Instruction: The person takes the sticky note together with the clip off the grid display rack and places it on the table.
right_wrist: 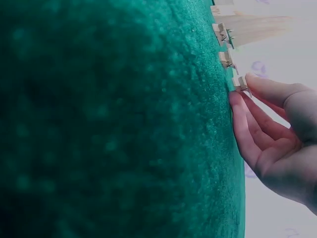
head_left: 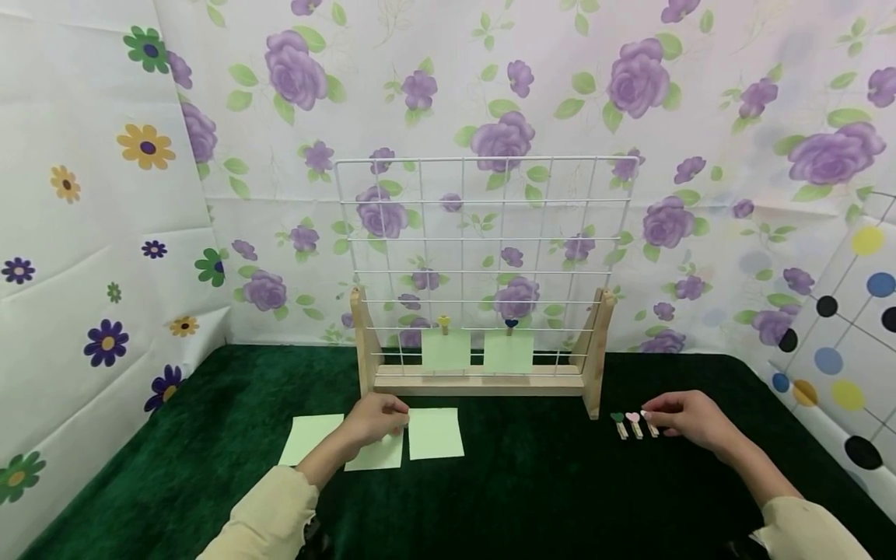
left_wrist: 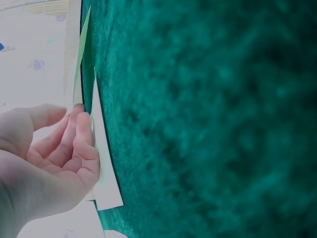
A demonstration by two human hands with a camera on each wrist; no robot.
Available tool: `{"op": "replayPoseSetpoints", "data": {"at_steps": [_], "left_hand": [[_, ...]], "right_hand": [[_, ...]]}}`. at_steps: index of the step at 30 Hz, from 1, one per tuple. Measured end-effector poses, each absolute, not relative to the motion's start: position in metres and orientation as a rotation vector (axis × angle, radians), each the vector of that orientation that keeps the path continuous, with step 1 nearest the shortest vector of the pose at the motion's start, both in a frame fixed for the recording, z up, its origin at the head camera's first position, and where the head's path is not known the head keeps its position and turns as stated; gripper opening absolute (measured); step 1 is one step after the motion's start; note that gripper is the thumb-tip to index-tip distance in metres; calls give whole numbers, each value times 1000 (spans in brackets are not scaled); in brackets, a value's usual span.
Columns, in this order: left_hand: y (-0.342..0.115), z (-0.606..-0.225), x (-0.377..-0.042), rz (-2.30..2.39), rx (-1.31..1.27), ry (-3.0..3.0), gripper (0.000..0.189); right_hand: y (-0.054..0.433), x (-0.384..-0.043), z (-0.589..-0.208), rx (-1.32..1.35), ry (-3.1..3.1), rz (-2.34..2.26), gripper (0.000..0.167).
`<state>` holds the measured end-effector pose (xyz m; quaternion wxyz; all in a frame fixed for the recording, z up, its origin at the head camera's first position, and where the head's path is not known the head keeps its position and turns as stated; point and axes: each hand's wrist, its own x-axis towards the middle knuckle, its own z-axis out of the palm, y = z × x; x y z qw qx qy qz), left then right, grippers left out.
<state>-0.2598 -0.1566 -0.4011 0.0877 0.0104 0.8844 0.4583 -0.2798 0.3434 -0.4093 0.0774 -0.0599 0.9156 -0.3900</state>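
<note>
My left hand (head_left: 374, 424) hovers low over the middle of three pale green paper sheets; its fingertips touch or nearly touch that sheet (head_left: 378, 456). In the left wrist view the thumb stands apart from the loosely bent fingers (left_wrist: 89, 148). Another sheet (head_left: 435, 435) lies to the right and one (head_left: 308, 437) to the left. On the right, my right hand (head_left: 689, 420) pinches a small wooden clothespin (right_wrist: 240, 83) between thumb and fingers, close to the cloth. Beside it lie a pink heart clothespin (head_left: 634, 424) and a green heart clothespin (head_left: 619, 425).
Behind the sheets stands a white wire grid (head_left: 483, 239) in a wooden base (head_left: 483, 383). Two green sheets hang low on it, the left (head_left: 446, 351) by a yellow clip (head_left: 444, 322), the right (head_left: 508, 354) by a dark blue heart clip (head_left: 511, 322). Dark green cloth (head_left: 532, 482) covers the table.
</note>
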Motion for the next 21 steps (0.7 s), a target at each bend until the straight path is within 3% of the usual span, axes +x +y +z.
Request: {"op": "replayPoseSetpoints", "data": {"at_steps": [21], "left_hand": [[-163, -398, -260, 1369, 5, 2686, 20]], "right_hand": [[342, -282, -410, -202, 2803, -1100, 35]]}}
